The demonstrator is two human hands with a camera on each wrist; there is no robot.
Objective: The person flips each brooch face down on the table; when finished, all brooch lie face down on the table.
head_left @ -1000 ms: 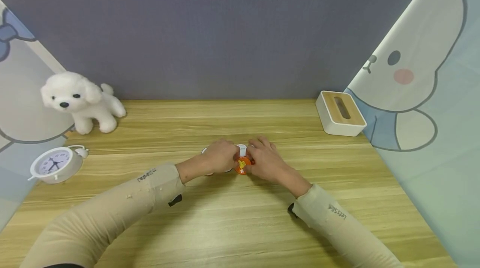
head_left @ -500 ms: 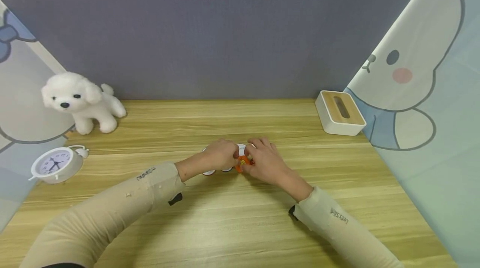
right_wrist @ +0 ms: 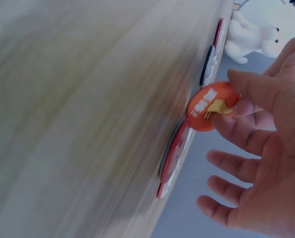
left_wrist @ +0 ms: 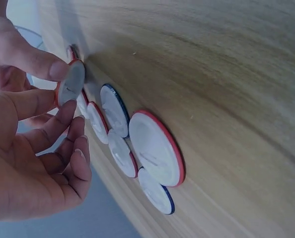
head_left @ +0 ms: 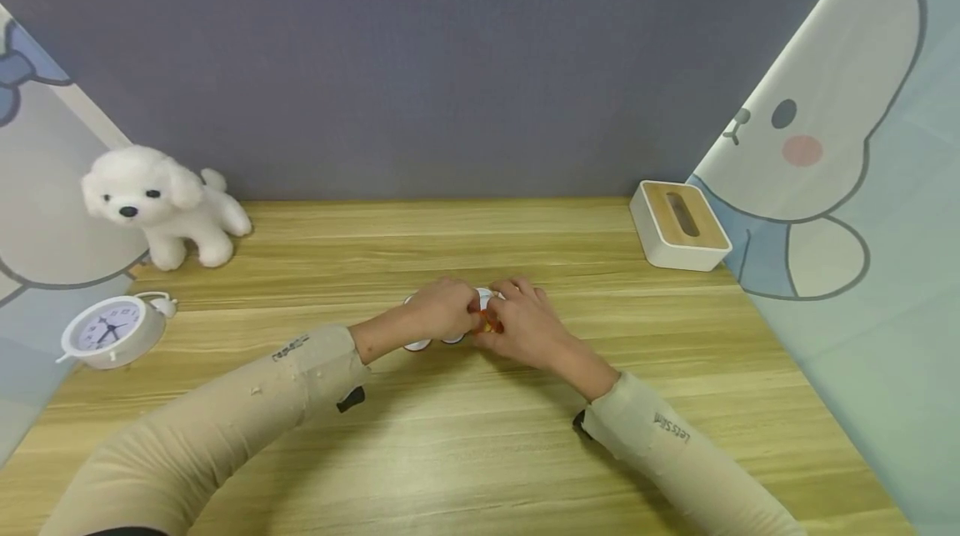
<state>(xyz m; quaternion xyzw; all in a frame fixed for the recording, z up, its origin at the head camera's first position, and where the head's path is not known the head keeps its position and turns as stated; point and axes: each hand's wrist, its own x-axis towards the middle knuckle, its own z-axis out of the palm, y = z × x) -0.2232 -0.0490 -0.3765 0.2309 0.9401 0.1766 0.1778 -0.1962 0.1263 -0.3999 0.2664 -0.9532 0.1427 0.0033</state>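
Note:
A round orange badge (right_wrist: 222, 91) with a yellow thumbs-up picture is held tilted on edge between both hands. Its pale back (left_wrist: 74, 82) faces the left wrist view. My left hand (head_left: 444, 309) pinches one side of its rim with thumb and forefinger, the other fingers loosely bent. From the opposite side my right hand (head_left: 528, 329) grips it between thumb and forefinger, its remaining fingers spread in the right wrist view. Right below and beside the hands, several similar badges lie white side up, among them a large red-rimmed one (left_wrist: 155, 148) and a blue-rimmed one (left_wrist: 114, 109).
On the wooden table (head_left: 465, 453), a white plush dog (head_left: 168, 202) stands at the back left, with a white alarm clock (head_left: 112, 332) in front of it. A white tissue box (head_left: 681, 226) with a wooden lid sits at the back right. A dark panel (head_left: 450, 69) rises behind.
The orange badge has tipped from showing its printed face upward to standing more on edge between the fingers. My right fingers have closed in around it; the left hand has hardly moved.

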